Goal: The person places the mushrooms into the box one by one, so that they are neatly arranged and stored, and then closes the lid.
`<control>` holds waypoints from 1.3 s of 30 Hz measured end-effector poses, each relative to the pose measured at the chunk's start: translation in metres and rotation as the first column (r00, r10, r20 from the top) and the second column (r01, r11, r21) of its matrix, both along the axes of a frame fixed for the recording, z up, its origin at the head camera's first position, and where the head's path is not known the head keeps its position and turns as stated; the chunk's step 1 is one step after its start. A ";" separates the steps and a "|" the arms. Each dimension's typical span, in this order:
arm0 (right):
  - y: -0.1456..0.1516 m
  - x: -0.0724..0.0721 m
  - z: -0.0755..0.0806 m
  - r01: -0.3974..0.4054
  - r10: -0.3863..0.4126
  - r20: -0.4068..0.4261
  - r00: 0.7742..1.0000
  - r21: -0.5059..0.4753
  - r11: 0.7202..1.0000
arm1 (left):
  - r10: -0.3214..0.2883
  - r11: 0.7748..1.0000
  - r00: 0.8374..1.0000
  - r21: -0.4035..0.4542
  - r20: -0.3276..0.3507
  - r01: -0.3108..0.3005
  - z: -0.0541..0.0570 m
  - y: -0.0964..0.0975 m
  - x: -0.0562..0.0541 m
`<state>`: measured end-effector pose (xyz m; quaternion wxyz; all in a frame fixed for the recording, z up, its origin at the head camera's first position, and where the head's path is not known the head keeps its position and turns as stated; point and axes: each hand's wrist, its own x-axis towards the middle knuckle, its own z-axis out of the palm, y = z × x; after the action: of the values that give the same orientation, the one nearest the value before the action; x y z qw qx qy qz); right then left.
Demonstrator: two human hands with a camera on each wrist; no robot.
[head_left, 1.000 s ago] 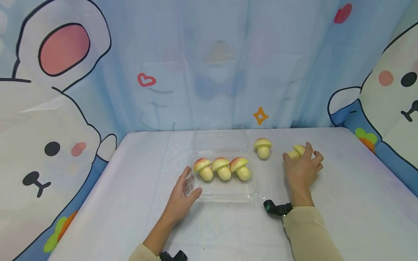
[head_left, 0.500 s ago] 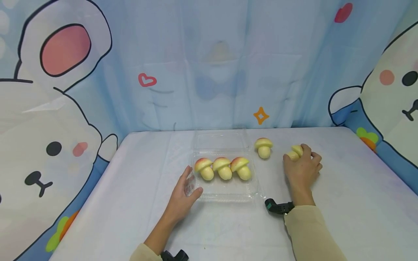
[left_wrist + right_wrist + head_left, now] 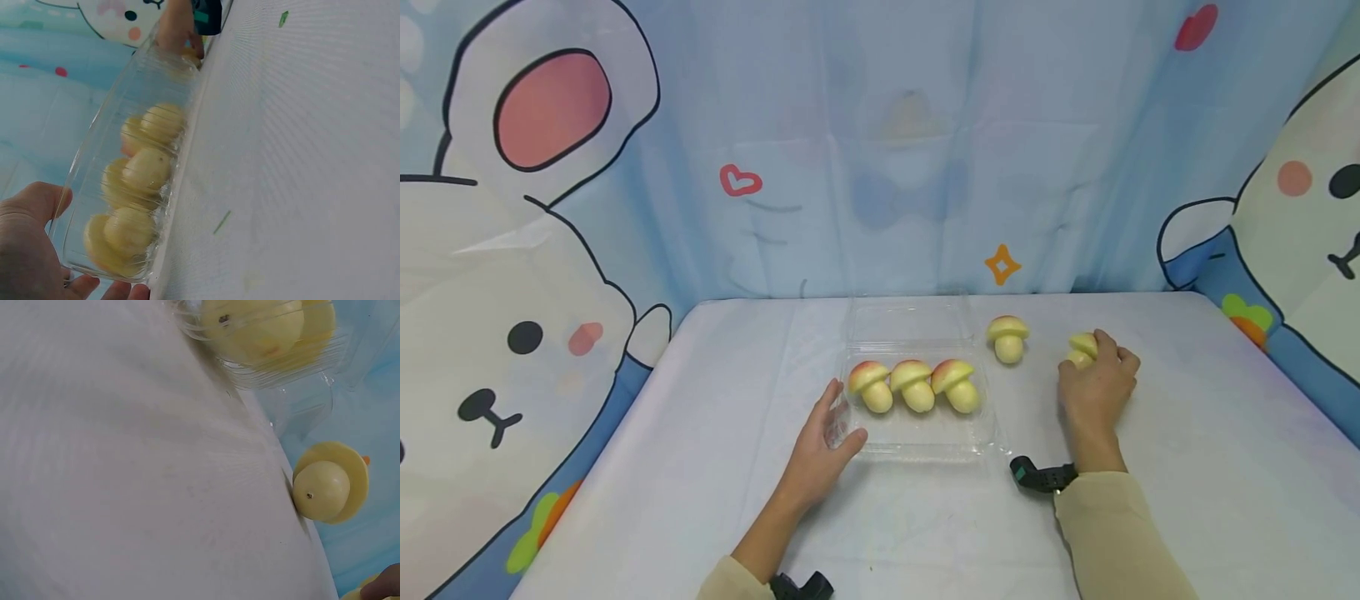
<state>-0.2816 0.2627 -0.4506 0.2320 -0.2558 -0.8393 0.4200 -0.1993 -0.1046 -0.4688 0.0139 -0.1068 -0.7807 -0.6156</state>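
Observation:
A clear plastic container (image 3: 917, 433) lies with its lid (image 3: 910, 319) folded back. Inside, a row of yellow toy mushrooms (image 3: 917, 395) with reddish-tinged caps sits along the back. My left hand (image 3: 818, 454) holds the container's left end. In the left wrist view its thumb (image 3: 47, 201) is at the rim, with the fingertips round the end. On the right, my right hand (image 3: 1097, 390) pinches a yellow mushroom (image 3: 1081, 352) between thumb and fingers, partly hiding it. Only a fingertip (image 3: 386, 584) shows in the right wrist view.
Another yellow mushroom (image 3: 1008, 340) stands on the white-covered table (image 3: 955, 533), between the container and my right hand. Behind the table hangs a blue curtain (image 3: 895, 217) printed with cartoon animals.
My right thumb has drawn in toward the fingers, closing on the mushroom at the right. The left hand stays at the container's left end.

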 end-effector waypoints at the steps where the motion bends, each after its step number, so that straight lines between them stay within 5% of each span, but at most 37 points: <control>1: 0.000 0.000 0.000 0.000 0.000 -0.009 1.000 -0.008 1.000 | 0.000 1.000 1.000 0.000 0.002 0.000 0.000 0.000 0.000; 14: 0.004 0.001 0.003 0.010 -0.012 -0.044 0.999 -0.050 0.999 | -0.014 1.000 1.000 -0.020 -0.012 0.014 -0.001 -0.001 -0.001; 39: 0.005 0.010 0.041 0.007 -0.009 -0.119 0.993 -0.012 1.000 | -0.007 1.000 1.000 -0.026 -0.018 0.007 -0.001 -0.001 0.000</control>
<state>-0.2720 0.2681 -0.4100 0.2820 -0.2349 -0.8204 0.4385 -0.1997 -0.1056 -0.4701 0.0173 -0.1153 -0.7882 -0.6043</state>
